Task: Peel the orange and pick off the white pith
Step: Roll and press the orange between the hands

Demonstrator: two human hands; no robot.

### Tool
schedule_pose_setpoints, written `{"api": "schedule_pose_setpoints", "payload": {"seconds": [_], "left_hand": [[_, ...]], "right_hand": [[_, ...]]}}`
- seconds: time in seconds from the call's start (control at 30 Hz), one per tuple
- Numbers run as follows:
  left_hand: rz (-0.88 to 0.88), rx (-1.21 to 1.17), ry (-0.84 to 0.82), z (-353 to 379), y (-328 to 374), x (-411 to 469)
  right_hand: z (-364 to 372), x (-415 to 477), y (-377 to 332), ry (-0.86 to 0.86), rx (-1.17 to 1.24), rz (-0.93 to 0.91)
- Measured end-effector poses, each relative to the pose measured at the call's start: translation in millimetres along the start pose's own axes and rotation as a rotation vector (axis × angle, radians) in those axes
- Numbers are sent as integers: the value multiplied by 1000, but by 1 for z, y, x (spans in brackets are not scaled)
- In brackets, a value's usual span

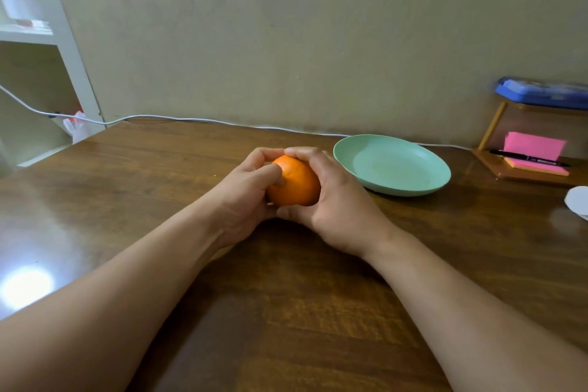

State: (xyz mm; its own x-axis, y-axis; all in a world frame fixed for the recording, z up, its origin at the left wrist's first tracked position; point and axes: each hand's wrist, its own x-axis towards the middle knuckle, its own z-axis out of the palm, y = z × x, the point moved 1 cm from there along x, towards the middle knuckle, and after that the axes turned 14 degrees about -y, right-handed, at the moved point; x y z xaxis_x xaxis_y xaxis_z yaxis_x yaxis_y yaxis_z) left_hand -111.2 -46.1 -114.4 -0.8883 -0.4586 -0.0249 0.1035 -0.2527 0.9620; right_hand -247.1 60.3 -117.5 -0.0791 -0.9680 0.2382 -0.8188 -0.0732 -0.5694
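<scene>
Since both my hands are wrapped around it, only the near face of the orange (294, 183) actually shows. The far side and the underside are buried behind fingers and palm, so I can't tell what the skin looks like back there. My left hand (245, 197) grips it from the left, fingers curled over the top and the thumb tip pushed against the peel. Whether the nail has broken through is too small to make out. My right hand (337, 204) cups it from the right, fingers hooked over the top and touching the left ones, thumb tucked underneath. Can't say if the fruit touches the table (286, 312) or hangs just above it, since my hands cover that bit.

What I can see of the orange is bright, smooth and round, with the peel unbroken on the part that shows.

It sits mid-table, just left of a green plate (397, 169). A white cable (191, 119) runs along the wall behind. Far right there's a little wooden stand with pink sticky notes (531, 146) and a pen (528, 162), and something blue (544, 94) on top that's cut off by the edge. A white thing (579, 202) at the right edge is cropped too, no idea what it is.
</scene>
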Motion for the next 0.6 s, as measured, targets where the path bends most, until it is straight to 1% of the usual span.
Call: {"api": "schedule_pose_setpoints", "payload": {"seconds": [0.17,0.37,0.6], "left_hand": [[-1,-1,42,1,0,2],[3,68,79,4,3,4],[41,79,144,8,4,3]], "right_hand": [[3,1,-2,32,-89,-29],[6,2,-1,65,-210,-45],[7,4,-3,98,-271,-50]]}}
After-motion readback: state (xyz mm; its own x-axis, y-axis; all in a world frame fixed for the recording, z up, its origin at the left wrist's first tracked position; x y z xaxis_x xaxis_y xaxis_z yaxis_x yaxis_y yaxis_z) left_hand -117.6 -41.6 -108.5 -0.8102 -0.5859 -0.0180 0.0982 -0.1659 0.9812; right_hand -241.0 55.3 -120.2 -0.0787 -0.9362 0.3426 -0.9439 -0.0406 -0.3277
